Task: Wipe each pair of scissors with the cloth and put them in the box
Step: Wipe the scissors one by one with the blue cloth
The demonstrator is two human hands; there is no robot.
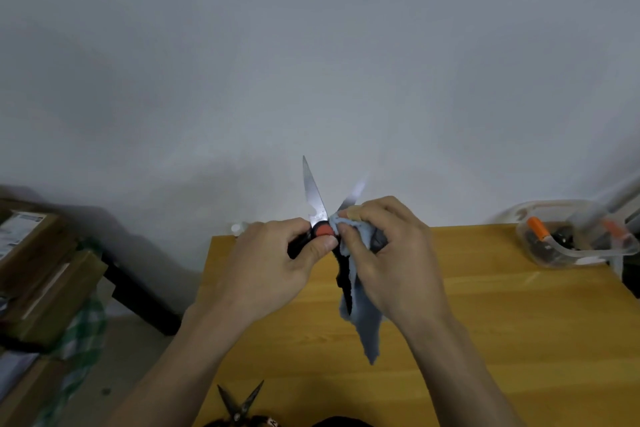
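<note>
Scissors in hand: large pair (317,199), steel blades spread wide and pointing up and away, black handles, red pivot cap; held above the far edge of the table, likely opened so each blade can be reached singly
Left hand: left hand (273,256) curled round one black handle, thumb pressed by the red pivot; seems to serve as the steadying grip
Right hand: right hand (388,253) pinches the cloth between thumb and fingers against the right blade, just beside the pivot
Cloth: pale blue cloth (363,319), bunched at the fingers, its loose tail hanging down toward the table
Step judged: wiping under way on this pair; not yet boxed
Second pair: small dark scissors (240,404), blades open, lying on the table at the near edge; appears to be waiting its turn
Box: clear plastic box (571,236) at the far right corner of the table, well apart from the hands, with orange-and-black items inside; whether these are scissors cannot be told
Table: yellow wooden table (485,322)
Surroundings: brown cardboard cartons (38,274) stacked at left, off the table; grey wall (311,45) behind
Risk: bare fingertips close to an open edge
</note>
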